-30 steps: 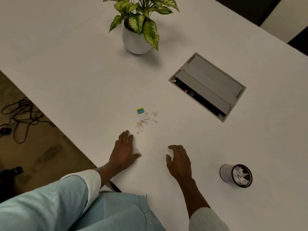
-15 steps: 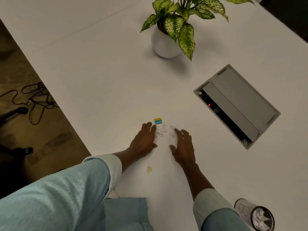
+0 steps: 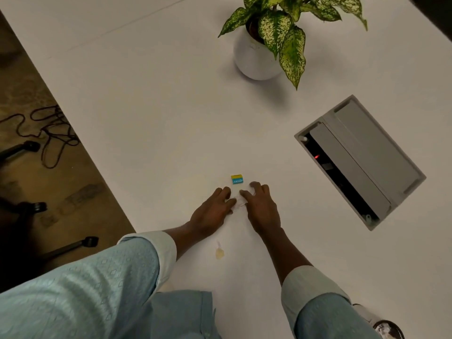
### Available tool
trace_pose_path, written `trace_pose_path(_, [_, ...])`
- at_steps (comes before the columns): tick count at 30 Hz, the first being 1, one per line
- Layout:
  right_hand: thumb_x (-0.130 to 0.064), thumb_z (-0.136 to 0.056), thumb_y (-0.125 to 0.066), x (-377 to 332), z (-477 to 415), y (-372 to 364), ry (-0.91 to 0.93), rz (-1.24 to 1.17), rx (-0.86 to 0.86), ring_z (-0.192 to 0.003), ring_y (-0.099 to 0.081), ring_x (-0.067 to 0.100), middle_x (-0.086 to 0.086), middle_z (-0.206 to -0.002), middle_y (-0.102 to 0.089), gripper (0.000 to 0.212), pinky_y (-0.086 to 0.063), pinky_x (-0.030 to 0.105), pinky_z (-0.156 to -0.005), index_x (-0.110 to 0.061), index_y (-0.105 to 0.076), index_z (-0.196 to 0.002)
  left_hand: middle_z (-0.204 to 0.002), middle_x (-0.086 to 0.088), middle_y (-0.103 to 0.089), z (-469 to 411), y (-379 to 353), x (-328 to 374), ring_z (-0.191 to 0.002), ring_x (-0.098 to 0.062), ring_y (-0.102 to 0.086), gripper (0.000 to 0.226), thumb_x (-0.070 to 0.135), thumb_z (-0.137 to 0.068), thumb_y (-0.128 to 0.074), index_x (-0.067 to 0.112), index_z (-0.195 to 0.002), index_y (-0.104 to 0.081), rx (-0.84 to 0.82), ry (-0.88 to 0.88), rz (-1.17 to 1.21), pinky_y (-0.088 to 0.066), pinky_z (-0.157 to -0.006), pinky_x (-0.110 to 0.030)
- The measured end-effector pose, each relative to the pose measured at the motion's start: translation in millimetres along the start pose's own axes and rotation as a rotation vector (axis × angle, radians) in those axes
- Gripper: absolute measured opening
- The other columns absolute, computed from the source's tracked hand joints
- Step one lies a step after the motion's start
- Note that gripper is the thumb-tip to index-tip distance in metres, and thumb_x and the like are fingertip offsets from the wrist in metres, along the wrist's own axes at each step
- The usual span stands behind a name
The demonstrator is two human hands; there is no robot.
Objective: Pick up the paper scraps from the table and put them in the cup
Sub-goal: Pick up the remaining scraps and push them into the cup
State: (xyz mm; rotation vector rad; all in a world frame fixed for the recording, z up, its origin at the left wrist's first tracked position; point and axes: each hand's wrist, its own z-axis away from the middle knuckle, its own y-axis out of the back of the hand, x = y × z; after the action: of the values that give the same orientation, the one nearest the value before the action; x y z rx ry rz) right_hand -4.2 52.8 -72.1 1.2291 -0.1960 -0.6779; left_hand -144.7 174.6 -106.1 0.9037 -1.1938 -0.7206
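Scraps (image 3: 238, 201) are lying bunched between your hands: left hand (image 3: 211, 211) flat, right hand (image 3: 263, 206) curling over them, grip unclear. The yellow-blue scrap (image 3: 237, 179) is sitting just beyond; the cup (image 3: 381, 325) is waiting behind your right elbow.

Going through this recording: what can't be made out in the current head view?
All in the head view:
The paper scraps are mostly hidden between and under the left hand and right hand; number unknowable.
The right hand's fingers cover the scraps, so pinching or pushing is unclear.
The cup is cut off by the bottom edge, partly behind the right sleeve.
The yellow-and-blue scrap: print too small to read.
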Motion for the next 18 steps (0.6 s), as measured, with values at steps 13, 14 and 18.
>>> trace_pose_path(13, [-0.009, -0.088, -0.066, 9, 40, -13, -0.519, -0.469, 0.226, -0.089, -0.067, 0.019, 0.002, -0.098, -0.071, 0.014, -0.050, 0.028, -0.078, -0.015, -0.078, -0.092, -0.107, -0.012, -0.060, 2, 14, 20, -0.099, -0.030, -0.055, 0.008, 0.004, -0.095, -0.056, 0.005, -0.098, -0.064, -0.095, 0.029, -0.049, -0.049, -0.075, -0.043])
trace_pose_path(14, [-0.010, -0.086, -0.069, 10, 45, -12, -0.575, -0.541, 0.259, -0.087, -0.068, 0.017, 0.000, -0.095, -0.072, 0.012, -0.048, 0.026, -0.076, -0.016, -0.078, -0.089, -0.109, -0.012, -0.059, 2, 14, 22, -0.102, -0.030, -0.054, 0.010, 0.006, -0.096, -0.054, 0.005, -0.099, -0.063, -0.115, 0.055, -0.037, -0.047, -0.078, -0.043])
trace_pose_path(18, [-0.013, -0.080, -0.076, 14, 77, -12, -0.676, -0.696, 0.329, -0.077, -0.066, 0.008, -0.007, -0.086, -0.072, 0.011, -0.049, 0.024, -0.074, -0.023, -0.078, -0.081, -0.097, -0.013, -0.059, 4, 15, 35, -0.092, -0.032, -0.055, 0.007, 0.003, -0.091, -0.057, 0.003, -0.085, -0.060, -0.023, 0.165, 0.103, -0.042, -0.074, -0.042])
